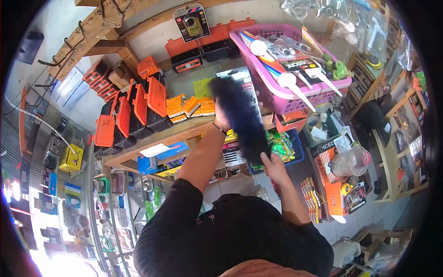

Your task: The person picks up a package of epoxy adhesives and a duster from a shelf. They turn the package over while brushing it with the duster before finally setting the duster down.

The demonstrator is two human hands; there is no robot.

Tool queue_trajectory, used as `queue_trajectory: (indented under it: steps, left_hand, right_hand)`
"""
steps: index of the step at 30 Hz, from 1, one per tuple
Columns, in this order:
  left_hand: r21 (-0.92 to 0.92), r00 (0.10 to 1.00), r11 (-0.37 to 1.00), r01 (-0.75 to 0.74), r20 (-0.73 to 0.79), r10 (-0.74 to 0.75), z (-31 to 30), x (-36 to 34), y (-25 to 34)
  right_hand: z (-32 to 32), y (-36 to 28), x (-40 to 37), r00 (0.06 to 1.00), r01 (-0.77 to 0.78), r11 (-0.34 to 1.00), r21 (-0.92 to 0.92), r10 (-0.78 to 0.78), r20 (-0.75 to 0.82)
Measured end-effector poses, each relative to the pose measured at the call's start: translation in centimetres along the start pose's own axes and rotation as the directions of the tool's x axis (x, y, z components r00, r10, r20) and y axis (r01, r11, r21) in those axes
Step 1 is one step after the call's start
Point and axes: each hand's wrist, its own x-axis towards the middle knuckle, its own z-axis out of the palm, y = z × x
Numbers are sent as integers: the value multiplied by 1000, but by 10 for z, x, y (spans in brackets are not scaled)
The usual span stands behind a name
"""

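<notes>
Right grip [274,167] clasps duster [240,115] low end; left grip [221,122] behind its middle

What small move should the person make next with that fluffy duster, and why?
Probably a short sweep of the duster across the yellow boxes: its fluffy end is over the shelf right beside them, the right hand grips its lower end and the left hand sits behind its middle.

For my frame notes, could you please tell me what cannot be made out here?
Head view:
Fingers of left hand: hidden behind the duster.
Duster's handle: covered by the right hand.
Print on packets in the pink basket: too small.
Corners: cut off by lens rim.
</notes>
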Motion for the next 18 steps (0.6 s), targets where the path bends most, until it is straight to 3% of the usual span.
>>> queue_trajectory:
  steps: [1,2,4,5,6,7,8,9,10,12,13,14,16,17,18]
  left_hand:
    - [-54,999,998,-15,51,18,-5,-1,-3]
    - [17,994,1000,-20,110,18,-4,-3,-2]
    - [-72,1000,997,0,-30,-2,13,-1,-1]
    - [-5,978,995,-101,-186,98,-7,3,4]
    - [-3,977,991,-132,-170,129,-2,3,5]
    - [10,995,996,-92,-39,92,2,0,1]
    - [28,994,998,-52,93,49,7,-2,-4]
    - [36,1000,999,-7,-2,7,7,0,-3]
    - [30,999,999,-31,13,30,8,-5,-2]
    - [10,999,1000,-21,27,21,12,-1,-1]
    - [-127,983,985,-112,-162,91,-1,3,6]
    - [23,970,993,-112,-213,115,-7,3,3]
    - [-25,999,1000,-4,-37,3,16,-2,0]
    - [44,1000,999,-27,8,27,2,-2,-3]
    - [146,993,988,-46,-99,60,4,-4,-3]
  right_hand:
    - [0,2,0,1000,1,1000,3,-1,-5]
    - [-1,5,2,998,-4,999,-39,1,-62]
    - [-1,8,4,993,-8,997,-81,-2,-122]
    - [0,9,5,990,-20,997,72,30,-137]
    - [2,9,5,987,-31,974,224,65,-146]
    - [3,9,4,987,-29,974,225,63,-146]
    - [5,10,2,995,45,993,108,-35,-94]
    - [6,10,0,991,126,992,-6,-126,-32]
    - [6,11,0,991,129,992,-7,-129,-37]
    - [8,13,2,989,23,998,66,-13,-149]
    - [10,8,0,983,-54,977,207,89,-160]
    - [12,10,0,984,-52,979,196,84,-159]
    - [17,20,2,989,113,992,55,-107,-107]
    - [14,30,6,998,47,998,-41,-49,-33]
    - [14,27,5,998,49,998,-40,-50,-35]
